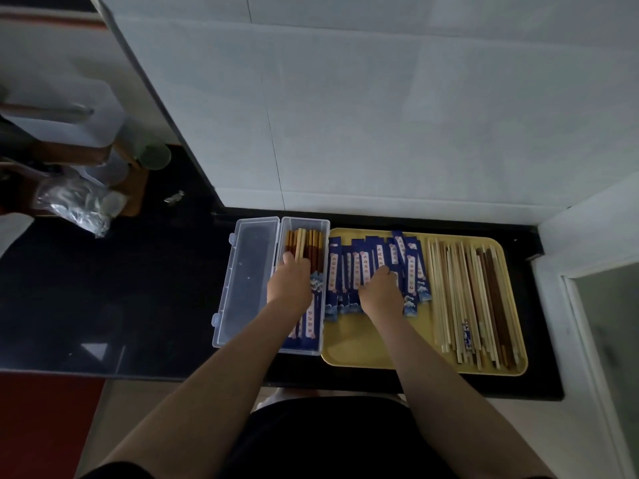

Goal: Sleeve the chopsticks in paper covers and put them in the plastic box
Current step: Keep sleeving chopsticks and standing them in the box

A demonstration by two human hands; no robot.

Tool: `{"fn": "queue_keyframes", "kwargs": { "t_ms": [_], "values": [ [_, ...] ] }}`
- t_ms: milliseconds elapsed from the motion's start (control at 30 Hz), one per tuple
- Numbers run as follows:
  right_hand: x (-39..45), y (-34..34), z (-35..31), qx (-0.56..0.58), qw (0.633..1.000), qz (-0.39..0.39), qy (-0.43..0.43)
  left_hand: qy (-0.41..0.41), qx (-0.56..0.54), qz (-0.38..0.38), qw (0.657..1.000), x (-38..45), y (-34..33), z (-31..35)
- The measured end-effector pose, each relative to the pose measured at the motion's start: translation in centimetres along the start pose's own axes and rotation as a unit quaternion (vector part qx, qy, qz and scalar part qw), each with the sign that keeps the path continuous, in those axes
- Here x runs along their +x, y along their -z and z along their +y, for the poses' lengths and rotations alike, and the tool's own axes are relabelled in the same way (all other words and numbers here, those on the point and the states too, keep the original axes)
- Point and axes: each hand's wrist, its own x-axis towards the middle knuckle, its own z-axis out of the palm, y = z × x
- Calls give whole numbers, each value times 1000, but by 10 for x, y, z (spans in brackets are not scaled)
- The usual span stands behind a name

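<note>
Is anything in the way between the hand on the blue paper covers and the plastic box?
Nothing blocks it. The right hand rests on the paper covers, right beside the open plastic box. Only the left hand sits inside that box, on the sleeved chopsticks.

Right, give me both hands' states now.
Left hand: rests on chopsticks in the box; grip unclear.
Right hand: fingers on paper covers; grip unclear.

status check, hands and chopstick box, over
Left hand in plastic box, setting down sleeved chopsticks. Right hand on paper covers on yellow tray. Nothing in the way.
</note>
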Motion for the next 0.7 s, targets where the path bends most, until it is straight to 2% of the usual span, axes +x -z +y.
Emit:
{"fn": "queue_keyframes", "kwargs": {
  "t_ms": [167,267,333,400,467,533,567,633,700],
  "values": [
    [2,-1,4,7,1000,9,-5,-34,52,40,997,-4,-6,0],
    [1,4,9,17,1000,10,3,-2,-9,32,999,-5,0,5],
    [-1,12,14,50,998,34,13,-1,-60,75,995,-2,5,13],
    [-6,24,18,103,992,60,43,-59,-77,140,985,-1,9,26],
    [-9,38,19,184,978,45,87,-166,-43,185,968,0,9,41],
    [-13,55,23,274,956,-6,101,-255,37,170,951,1,11,65],
    [-14,62,26,305,946,-37,99,-275,83,146,947,0,11,75],
    [-17,78,37,333,936,-66,96,-276,137,111,945,1,8,98],
    [-18,91,50,345,932,-59,91,-242,137,93,956,2,5,112]
  ]
}}
